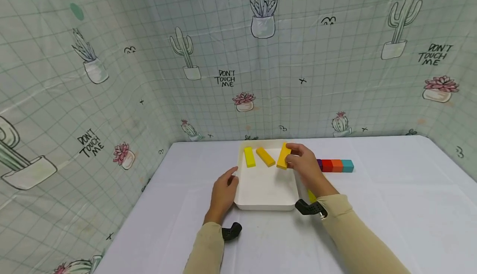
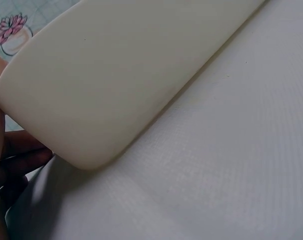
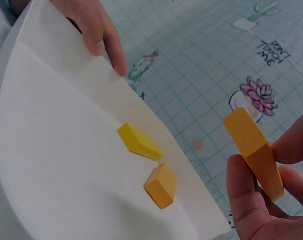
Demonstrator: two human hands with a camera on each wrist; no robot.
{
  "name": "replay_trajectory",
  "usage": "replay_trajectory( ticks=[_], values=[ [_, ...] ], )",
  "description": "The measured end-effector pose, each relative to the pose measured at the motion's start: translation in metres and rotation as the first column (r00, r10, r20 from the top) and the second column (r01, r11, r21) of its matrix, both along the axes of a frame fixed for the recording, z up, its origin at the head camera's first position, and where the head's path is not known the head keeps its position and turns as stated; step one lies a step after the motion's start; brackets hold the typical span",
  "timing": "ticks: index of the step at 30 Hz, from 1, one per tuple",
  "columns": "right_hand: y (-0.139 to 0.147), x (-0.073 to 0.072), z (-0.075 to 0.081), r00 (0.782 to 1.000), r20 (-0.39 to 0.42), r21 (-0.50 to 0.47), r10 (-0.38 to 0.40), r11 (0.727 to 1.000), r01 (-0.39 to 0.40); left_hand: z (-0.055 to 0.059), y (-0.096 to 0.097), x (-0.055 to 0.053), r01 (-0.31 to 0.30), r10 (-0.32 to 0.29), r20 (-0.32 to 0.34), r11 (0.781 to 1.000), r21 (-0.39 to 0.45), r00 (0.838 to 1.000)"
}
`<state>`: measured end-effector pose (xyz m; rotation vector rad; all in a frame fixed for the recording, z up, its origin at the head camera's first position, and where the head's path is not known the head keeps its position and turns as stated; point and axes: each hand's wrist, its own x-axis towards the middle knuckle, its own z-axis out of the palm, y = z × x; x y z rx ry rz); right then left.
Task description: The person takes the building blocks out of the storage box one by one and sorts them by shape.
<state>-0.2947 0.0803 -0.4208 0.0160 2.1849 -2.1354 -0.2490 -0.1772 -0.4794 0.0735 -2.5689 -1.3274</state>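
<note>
My right hand pinches an orange-yellow rectangular block between thumb and fingers. In the head view that block is tilted above the far right part of a white tray. Inside the tray, near its far end, lie a bright yellow block and an orange-yellow block, apart from each other. My left hand rests against the tray's left side, its fingers fairly straight along the rim. In the left wrist view only parts of the fingers show beside the tray wall.
Right of the tray, a row of coloured blocks lies on the white table: red, orange, teal and a partly hidden purple one. Something yellow shows beneath my right wrist. A cactus-print cloth hangs behind.
</note>
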Motion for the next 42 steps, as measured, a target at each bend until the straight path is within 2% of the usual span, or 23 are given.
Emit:
replay_trajectory(
  ticks=[12,20,27,31,42],
  values=[
    [0.022,0.012,0.005,0.999,-0.022,0.132,0.036,0.991,-0.032,0.007,-0.002,0.0,-0.009,0.009,-0.003,1.0,0.01,1.0],
    [0.043,0.017,0.001,0.999,-0.024,0.133,0.023,0.991,-0.02,0.008,-0.002,0.001,-0.017,0.016,0.018,1.0,0.01,1.0],
    [0.064,0.024,-0.003,0.996,-0.067,0.141,0.05,0.989,-0.041,0.007,0.0,0.002,-0.021,0.02,0.032,0.999,0.026,0.999],
    [0.076,0.028,-0.005,0.996,-0.057,0.16,0.071,0.985,-0.061,0.006,0.001,0.002,-0.018,0.017,0.036,1.0,0.026,0.999],
    [0.108,0.033,-0.017,0.997,-0.021,0.306,0.069,0.95,-0.059,0.005,0.002,0.0,-0.021,0.02,0.035,1.0,0.018,0.999]
  ],
)
